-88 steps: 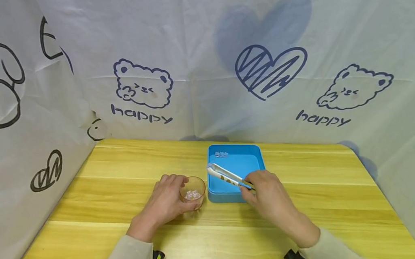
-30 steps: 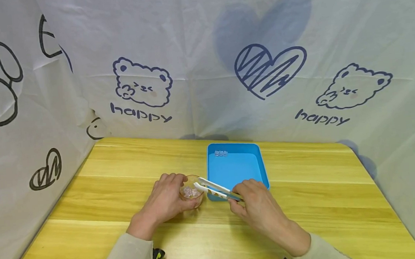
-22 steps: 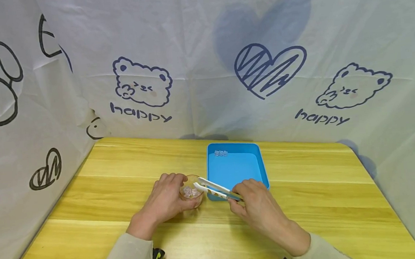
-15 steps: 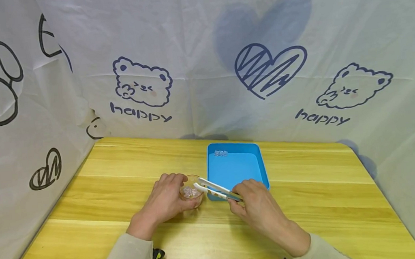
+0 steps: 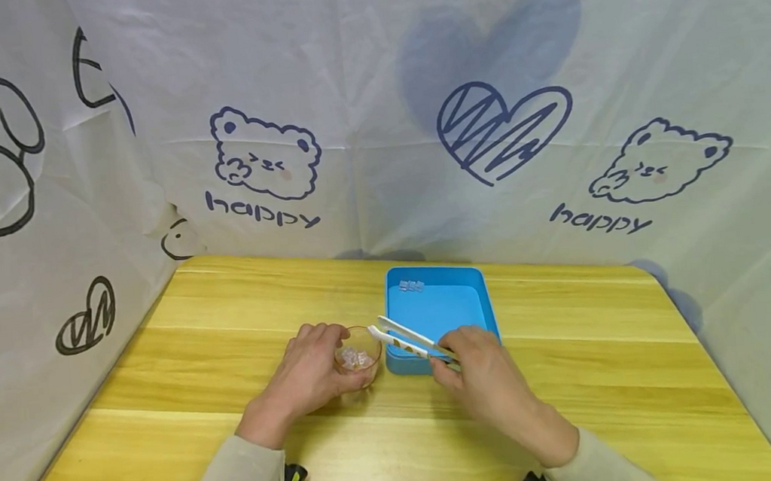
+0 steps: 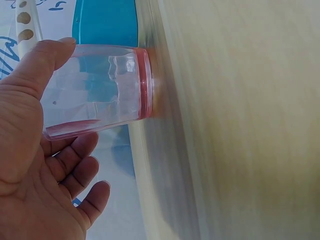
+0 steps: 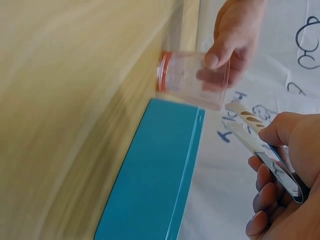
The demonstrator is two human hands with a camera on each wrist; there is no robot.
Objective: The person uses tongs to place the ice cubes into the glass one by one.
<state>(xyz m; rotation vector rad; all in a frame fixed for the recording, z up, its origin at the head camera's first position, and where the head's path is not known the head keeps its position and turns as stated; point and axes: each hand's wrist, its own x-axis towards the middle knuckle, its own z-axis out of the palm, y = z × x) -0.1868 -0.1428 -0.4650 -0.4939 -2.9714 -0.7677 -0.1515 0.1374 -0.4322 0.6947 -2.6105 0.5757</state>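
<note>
My left hand (image 5: 310,367) holds a see-through plastic cup (image 6: 95,90) with a reddish rim and base, thumb on one side and fingers on the other. The cup stands upright on the table. Small clear pieces (image 5: 355,358) lie at its bottom. Tongs (image 5: 412,340) with white, brown-spotted tips are gripped in my right hand (image 5: 487,368). Their tips are apart, above the gap between the cup and the blue box (image 7: 155,170). Whether a clear piece sits at the tips, I cannot tell. Several clear pieces (image 5: 412,286) sit in a row at the box's far left corner.
The blue box stands just right of the cup on the wooden table (image 5: 607,374). White cloth (image 5: 376,120) with drawn bears and hearts hangs behind the table and along its sides.
The tongs first moved from over the box to the cup, paused with their tips in its mouth, and now have lifted up and right. My left hand keeps the cup in place.
</note>
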